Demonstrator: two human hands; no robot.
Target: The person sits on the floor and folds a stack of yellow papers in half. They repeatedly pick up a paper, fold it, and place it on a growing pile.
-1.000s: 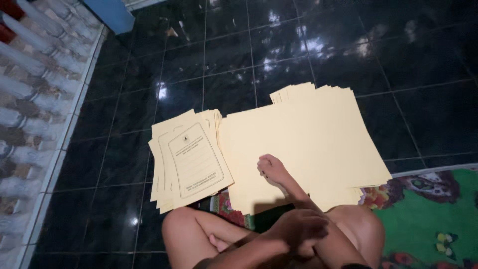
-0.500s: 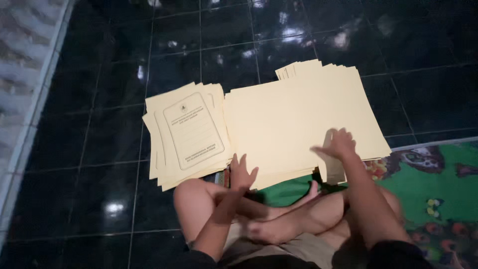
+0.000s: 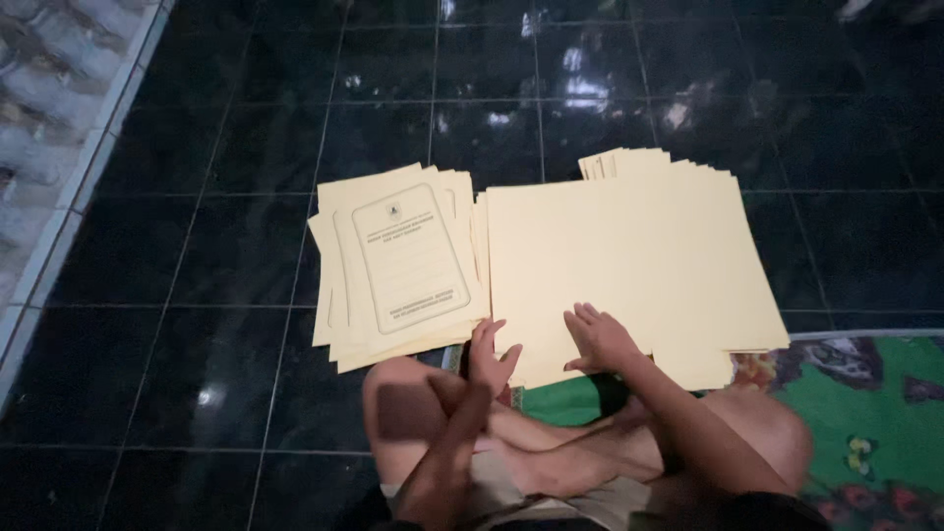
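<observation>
Left hand [image 3: 491, 356] open, fingers spread, resting on the blank sheets' [image 3: 629, 256] near edge; right hand [image 3: 598, 337] open, palm flat on them; neither grips anything.

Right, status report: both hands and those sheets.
Left hand open, at near edge of blank cream sheets. Right hand flat on them. Printed stack beside, untouched. Nothing blocking.

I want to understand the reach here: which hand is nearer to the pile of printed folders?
Left. The left hand lies by the lower right corner of the printed folders; the right hand rests farther right on the blank sheets.
</observation>
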